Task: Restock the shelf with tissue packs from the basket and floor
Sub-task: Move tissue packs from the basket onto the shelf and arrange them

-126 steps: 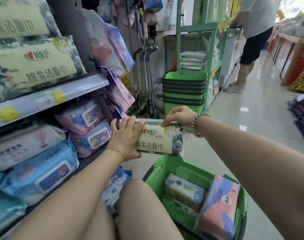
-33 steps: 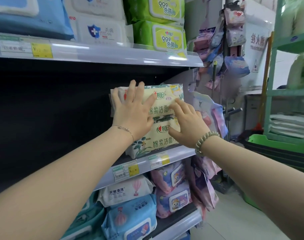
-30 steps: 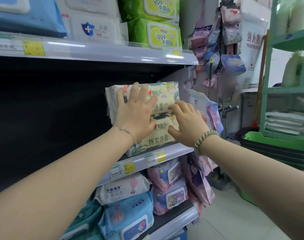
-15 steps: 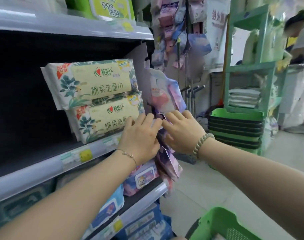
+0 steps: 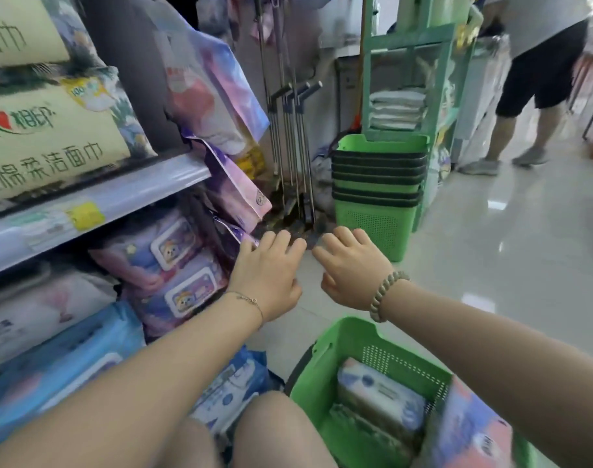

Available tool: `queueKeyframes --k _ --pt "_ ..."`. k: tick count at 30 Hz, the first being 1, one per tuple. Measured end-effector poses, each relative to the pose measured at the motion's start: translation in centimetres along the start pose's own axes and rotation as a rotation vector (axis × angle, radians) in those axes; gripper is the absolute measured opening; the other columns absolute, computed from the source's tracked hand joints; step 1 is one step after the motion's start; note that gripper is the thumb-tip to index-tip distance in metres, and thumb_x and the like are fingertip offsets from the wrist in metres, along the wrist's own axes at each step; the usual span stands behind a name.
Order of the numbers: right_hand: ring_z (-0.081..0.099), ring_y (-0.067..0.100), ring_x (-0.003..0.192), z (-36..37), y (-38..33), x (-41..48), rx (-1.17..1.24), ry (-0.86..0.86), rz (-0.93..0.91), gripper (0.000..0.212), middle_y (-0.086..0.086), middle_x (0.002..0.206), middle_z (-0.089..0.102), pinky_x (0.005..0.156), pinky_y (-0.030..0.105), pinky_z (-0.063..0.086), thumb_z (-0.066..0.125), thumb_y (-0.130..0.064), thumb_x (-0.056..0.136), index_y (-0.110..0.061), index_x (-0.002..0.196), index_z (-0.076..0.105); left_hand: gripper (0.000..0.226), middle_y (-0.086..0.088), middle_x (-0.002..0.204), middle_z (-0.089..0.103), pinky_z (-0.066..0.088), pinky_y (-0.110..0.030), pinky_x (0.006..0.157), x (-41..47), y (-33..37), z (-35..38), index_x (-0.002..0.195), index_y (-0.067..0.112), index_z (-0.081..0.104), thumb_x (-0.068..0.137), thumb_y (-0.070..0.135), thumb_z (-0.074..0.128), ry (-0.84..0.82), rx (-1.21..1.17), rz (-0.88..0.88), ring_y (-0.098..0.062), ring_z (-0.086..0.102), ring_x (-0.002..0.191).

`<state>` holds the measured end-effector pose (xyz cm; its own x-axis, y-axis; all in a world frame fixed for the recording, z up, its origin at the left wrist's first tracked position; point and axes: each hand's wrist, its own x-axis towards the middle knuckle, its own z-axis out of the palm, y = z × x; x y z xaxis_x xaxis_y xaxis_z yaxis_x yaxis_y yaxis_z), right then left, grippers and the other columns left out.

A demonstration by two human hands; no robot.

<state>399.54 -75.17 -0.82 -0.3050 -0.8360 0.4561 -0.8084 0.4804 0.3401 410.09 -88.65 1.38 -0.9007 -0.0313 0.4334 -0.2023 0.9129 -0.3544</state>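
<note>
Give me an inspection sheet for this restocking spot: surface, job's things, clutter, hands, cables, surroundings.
Surface: grey metal shelf edge with a yellow price tag; glossy pale tiled floor below.
Job's things: cream tissue packs with green lettering stacked on the shelf; green plastic basket on the floor holds a white-and-blue pack and a pink-and-blue pack; blue-and-white pack lies by the knee.
Clutter: purple pouches hang at the shelf end; metal poles with grey grips lean behind.
Grippers: left hand and right hand open, holding nothing, between shelf and basket.
Cables: nothing seen.
Surroundings: stack of green baskets; green rack with folded cloths; a person in black shorts beyond.
</note>
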Motion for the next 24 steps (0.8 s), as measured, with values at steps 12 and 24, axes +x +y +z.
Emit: queueKeyframes --k 12,24 --pt "0.055 0.028 0.075 8.7 1.8 -9.4 0.093 -0.263 0.136 0.027 0.006 0.080 0.056 0.063 0.037 0.043 0.065 -0.027 0.060 -0.012 0.082 0.058 0.046 0.000 0.122 0.044 0.033 -0.037 0.081 -0.6 9.6 9.1 0.125 0.025 0.038 0.084 0.037 0.054 -0.408 -0.239 0.092 -0.022 0.042 0.116" --pt "0.054 0.030 0.088 13.2 1.3 -17.0 0.163 -0.553 0.256 0.028 0.008 0.093 0.057 0.073 0.038 0.041 0.061 -0.027 0.070 -0.010 0.092 0.060 0.050 -0.007 0.129 0.045 0.036 -0.042 0.095 -3.2 18.9 14.4 0.130 0.020 0.038 0.085 0.033 0.056 -0.764 -0.346 0.233 -0.027 0.042 0.122"
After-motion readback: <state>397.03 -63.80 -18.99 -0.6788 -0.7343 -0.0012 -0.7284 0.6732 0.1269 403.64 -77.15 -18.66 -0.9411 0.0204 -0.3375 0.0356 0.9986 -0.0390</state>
